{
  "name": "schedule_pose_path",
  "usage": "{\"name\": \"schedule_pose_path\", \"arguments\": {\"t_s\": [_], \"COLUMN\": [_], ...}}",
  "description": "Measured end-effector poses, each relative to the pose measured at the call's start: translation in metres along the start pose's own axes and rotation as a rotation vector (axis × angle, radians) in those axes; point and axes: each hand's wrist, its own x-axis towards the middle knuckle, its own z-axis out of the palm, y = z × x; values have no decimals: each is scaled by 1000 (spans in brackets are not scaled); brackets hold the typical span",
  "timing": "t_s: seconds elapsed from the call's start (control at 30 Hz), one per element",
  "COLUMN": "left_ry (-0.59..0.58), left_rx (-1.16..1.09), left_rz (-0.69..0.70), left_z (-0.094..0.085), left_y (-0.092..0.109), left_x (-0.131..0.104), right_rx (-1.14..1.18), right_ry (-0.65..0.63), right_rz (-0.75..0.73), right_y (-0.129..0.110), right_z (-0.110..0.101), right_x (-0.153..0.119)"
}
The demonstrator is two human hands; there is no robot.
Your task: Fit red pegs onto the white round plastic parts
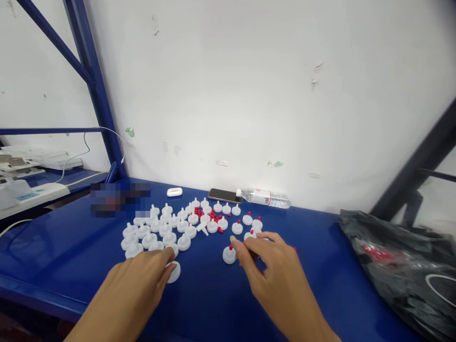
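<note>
My left hand (142, 280) is closed with thumb and fingertips on a white nozzle cap (174, 272), tilted over the front of the table; the fingers hide part of it. Just behind that hand stands a group of white nozzle caps (165, 230) with bare upright spouts. My right hand (272, 266) is over caps with red tips, its thumb and fingers apart and seemingly empty. Beside its thumb stands a red-tipped nozzle cap (229, 255), and others are partly hidden behind the fingers. Small red tip caps (213, 216) lie loose in a pile between the two groups.
Along the wall lie a white earbud case (174, 192), a phone (225, 195) and a clear plastic bottle (265, 197) on its side. A black plastic bag (402, 266) sits at the table's right. A power strip (35, 195) is at far left, beyond the blue frame post (96, 95).
</note>
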Motion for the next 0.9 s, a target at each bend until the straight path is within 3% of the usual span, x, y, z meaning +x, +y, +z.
{"name": "schedule_pose_path", "arguments": {"t_s": [0.1, 0.3, 0.4, 0.57, 0.77, 0.9], "left_ry": [-41, 90, 118, 246, 96, 56], "left_rx": [27, -608, -732, -461, 64, 196], "left_rz": [15, 238, 285, 357, 356, 376], "left_z": [4, 4, 1, 13, 36, 45], "left_y": [12, 42, 52, 57, 61, 64], "left_x": [3, 5, 10, 27, 57, 76], "right_rx": [22, 28, 23, -225, -116, -98], "right_ry": [-80, -138, -92, 106, 163, 183], "right_rz": [-15, -80, -49, 121, 203, 163], "right_y": [2, 4, 4, 11, 13, 13], "right_z": [5, 11, 8, 3, 0, 1], "right_x": [-4, -8, -4, 2, 2, 3]}}
